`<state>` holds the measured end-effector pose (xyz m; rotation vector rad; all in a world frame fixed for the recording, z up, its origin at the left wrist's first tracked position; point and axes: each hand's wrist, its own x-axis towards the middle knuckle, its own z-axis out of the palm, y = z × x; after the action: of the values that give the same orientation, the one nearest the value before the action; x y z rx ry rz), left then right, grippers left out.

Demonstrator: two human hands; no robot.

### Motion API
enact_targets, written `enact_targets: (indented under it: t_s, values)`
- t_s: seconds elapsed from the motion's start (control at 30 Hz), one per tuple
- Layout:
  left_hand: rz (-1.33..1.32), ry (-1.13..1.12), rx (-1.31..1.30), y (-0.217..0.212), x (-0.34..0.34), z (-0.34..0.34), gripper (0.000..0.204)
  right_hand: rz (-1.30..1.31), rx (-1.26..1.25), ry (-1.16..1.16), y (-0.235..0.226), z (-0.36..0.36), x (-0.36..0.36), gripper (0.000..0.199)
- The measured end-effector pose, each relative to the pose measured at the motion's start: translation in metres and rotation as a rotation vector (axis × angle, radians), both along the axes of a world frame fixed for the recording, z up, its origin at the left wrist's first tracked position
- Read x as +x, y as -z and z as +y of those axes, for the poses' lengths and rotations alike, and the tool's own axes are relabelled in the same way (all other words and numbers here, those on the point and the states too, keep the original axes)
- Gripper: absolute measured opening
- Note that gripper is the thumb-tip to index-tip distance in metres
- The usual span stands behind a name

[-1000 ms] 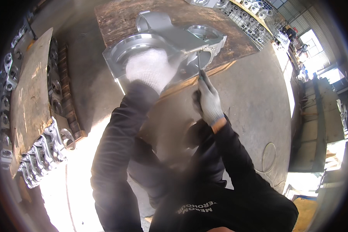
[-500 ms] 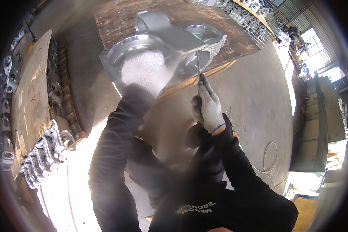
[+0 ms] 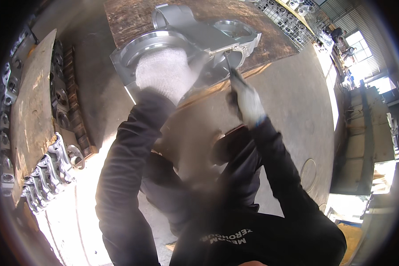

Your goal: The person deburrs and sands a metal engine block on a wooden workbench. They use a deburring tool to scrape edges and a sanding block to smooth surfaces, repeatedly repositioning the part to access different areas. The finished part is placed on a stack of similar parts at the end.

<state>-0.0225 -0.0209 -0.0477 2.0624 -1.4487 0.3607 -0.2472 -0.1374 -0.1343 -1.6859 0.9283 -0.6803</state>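
Note:
A large grey metal casting (image 3: 199, 36) with round openings lies on a worn wooden tabletop (image 3: 133, 17). My left hand (image 3: 162, 73), in a white knit glove, grips its near left side by the big ring; the fingertips are hidden and the thumb side is blurred. My right hand (image 3: 248, 97), in a pale glove with grey fingers, is closed around a thin metal rod-like tool (image 3: 228, 63). The tool's tip meets the casting's edge at the smaller opening on the right. Motion smears the right hand, and the tool's exact kind cannot be made out.
On the left, similar castings (image 3: 53, 166) stand in rows beside a wooden board (image 3: 33, 111). Wire-mesh crates (image 3: 281, 26) of metal parts are at the far right. A loop of thin cable (image 3: 309, 175) lies on the floor. Grey cabinet-like panels (image 3: 356, 146) stand at the right.
My right hand has moved a little up and to the right, tilting the tool at the casting's edge. My left hand stays on the casting, which sits slightly higher in view.

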Motion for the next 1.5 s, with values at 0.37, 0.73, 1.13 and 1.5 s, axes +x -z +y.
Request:
enact_targets:
  t_s: [0.37, 0.73, 1.13, 1.5]
  values:
    - [-0.093, -0.053, 0.016, -0.003, -0.002, 0.004, 0.065, 0.008, 0.182, -0.037, -0.005, -0.001, -0.009, 0.059]
    - [0.016, -0.021, 0.159, -0.014, 0.001, 0.007, 0.067, -0.055, -0.157, -0.163, 0.019, -0.004, -0.004, 0.063]
    - [-0.054, -0.069, 0.265, -0.017, 0.008, 0.009, 0.060, -0.190, 0.051, -0.078, 0.006, 0.014, 0.005, 0.059]
    - [-0.075, 0.007, 0.152, -0.021, 0.013, 0.012, 0.062, -0.290, 0.077, -0.072, 0.008, 0.001, 0.008, 0.056]
